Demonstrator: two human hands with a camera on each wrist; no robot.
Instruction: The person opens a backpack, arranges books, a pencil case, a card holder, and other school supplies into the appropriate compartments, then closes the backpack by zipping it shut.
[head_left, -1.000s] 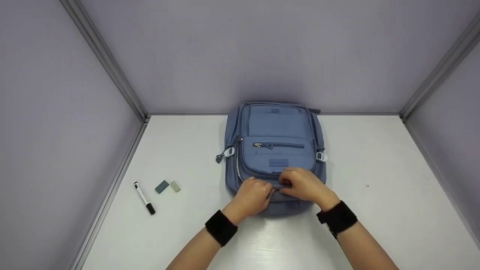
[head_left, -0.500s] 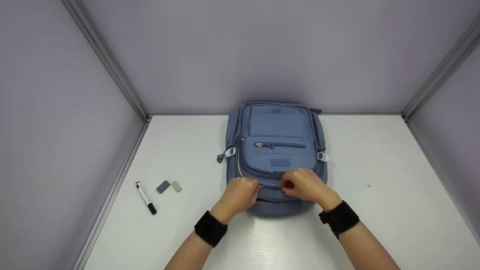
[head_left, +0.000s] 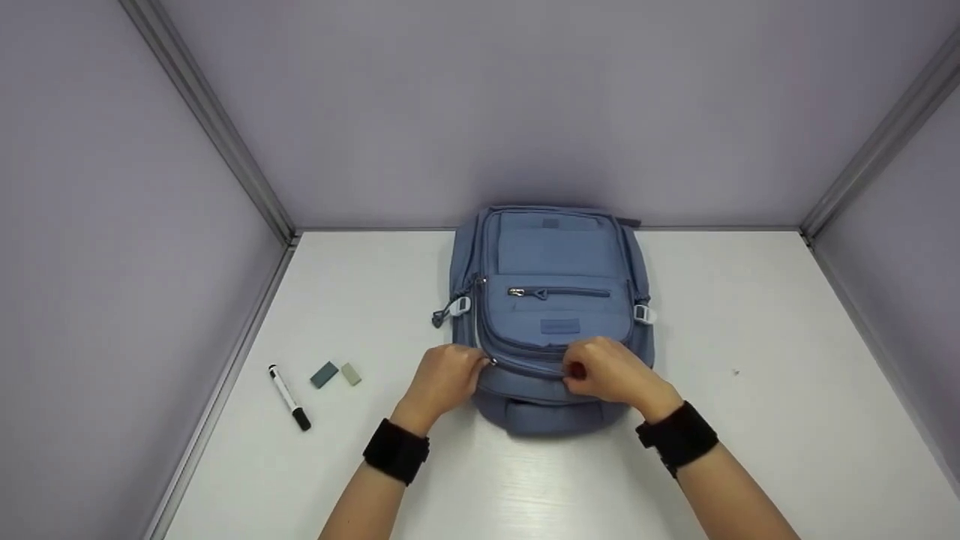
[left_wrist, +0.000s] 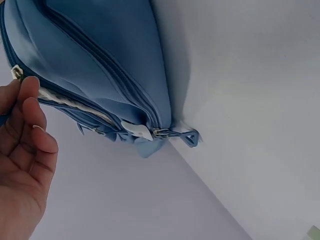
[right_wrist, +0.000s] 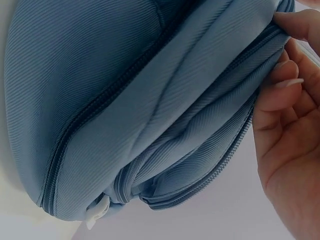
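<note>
A blue backpack [head_left: 551, 315] lies flat on the white table [head_left: 750, 337], its bottom end toward me. My left hand [head_left: 480, 365] pinches a metal zipper pull [head_left: 491, 362] at the near left corner of the front pocket. In the left wrist view the zipper pull [left_wrist: 17, 72] sits at the tips of my left hand [left_wrist: 22, 95], with the backpack [left_wrist: 100, 65] above. My right hand [head_left: 574, 369] pinches the pocket's fabric edge at the near middle. The right wrist view shows the fingers [right_wrist: 282, 75] curled on the backpack [right_wrist: 150, 100] beside its zipper seam.
A black-capped white marker [head_left: 289, 397] and two small erasers, one dark teal [head_left: 324, 374] and one pale green [head_left: 351, 373], lie left of the backpack. Grey booth walls close in the table on the left, back and right.
My left hand has slid left along the zipper line, from the near middle of the pocket to its left corner. The right hand has stayed in place on the fabric.
</note>
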